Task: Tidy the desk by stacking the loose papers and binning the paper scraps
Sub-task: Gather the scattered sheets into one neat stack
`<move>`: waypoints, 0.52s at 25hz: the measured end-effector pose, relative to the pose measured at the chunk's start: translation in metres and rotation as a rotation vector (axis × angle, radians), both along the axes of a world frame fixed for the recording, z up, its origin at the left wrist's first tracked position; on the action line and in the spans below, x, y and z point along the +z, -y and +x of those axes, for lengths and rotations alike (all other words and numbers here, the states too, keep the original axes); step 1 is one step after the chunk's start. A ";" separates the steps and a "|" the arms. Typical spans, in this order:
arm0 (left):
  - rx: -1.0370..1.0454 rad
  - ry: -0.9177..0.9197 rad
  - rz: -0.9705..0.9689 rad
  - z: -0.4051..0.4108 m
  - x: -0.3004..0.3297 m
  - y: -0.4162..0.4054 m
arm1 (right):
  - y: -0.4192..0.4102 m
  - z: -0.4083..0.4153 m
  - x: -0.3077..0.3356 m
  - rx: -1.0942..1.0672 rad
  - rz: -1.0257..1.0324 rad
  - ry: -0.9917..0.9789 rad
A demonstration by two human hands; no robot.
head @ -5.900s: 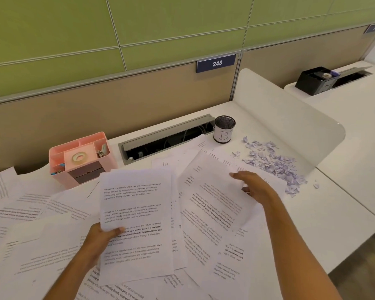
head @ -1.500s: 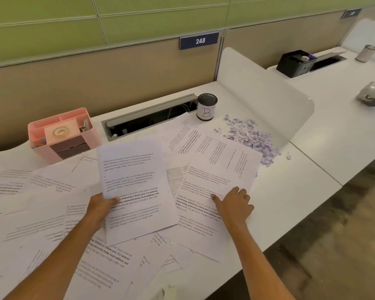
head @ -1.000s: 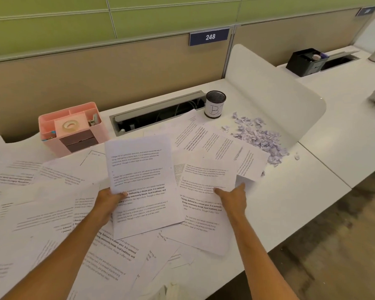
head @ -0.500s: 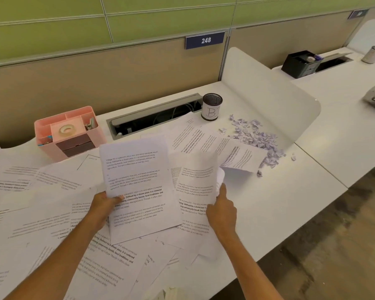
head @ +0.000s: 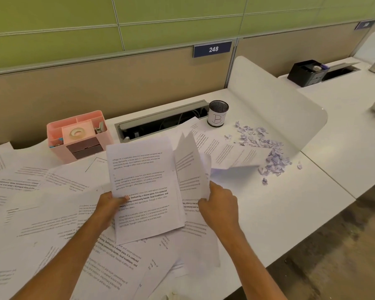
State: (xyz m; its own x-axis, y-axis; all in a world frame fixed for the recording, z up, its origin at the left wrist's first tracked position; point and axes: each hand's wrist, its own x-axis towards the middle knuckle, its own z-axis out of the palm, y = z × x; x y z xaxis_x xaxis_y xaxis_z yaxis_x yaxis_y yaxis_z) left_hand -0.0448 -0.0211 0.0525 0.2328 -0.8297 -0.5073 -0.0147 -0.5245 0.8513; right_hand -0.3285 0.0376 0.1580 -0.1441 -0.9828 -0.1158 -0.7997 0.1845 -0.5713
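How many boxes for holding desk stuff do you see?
2. The pink plastic organiser box sits at the back left of the white desk. The black plastic organiser box sits on the neighbouring white desk, far right. Papers might hide more.

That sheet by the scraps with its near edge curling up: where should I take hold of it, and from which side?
Pinch the raised near edge of the sheet, coming from the front of the desk. That edge is lifted off the surface, so fingers can probably slide under, and the approach stays off the paper scraps beside its right end. The right hand, nearest, is busy gripping another sheet.
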 end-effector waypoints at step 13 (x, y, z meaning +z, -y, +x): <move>0.009 -0.071 0.059 0.019 -0.009 0.002 | 0.065 -0.084 0.049 -0.157 -0.174 0.517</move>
